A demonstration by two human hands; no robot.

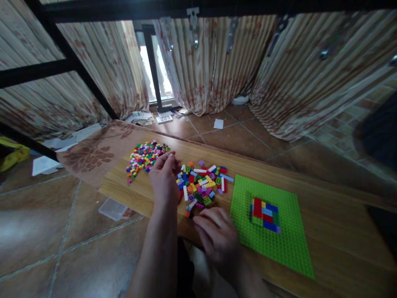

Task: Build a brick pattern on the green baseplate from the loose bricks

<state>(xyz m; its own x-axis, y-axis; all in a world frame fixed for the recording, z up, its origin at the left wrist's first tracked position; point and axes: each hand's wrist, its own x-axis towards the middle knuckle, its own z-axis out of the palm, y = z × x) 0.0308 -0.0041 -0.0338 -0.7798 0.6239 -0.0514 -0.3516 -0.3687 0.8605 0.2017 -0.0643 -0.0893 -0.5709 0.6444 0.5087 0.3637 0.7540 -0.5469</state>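
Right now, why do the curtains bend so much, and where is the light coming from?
Head view: the wide lens bows the black frame and curtains near the edges; daylight through the window is blown out; left hand and right hand look slightly blurred; the green baseplate looks sharp.

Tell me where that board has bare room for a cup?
The board is bare right of the green baseplate and in the strip behind it. Crowded on the left: the far brick pile, the near brick pile, left hand and right hand.
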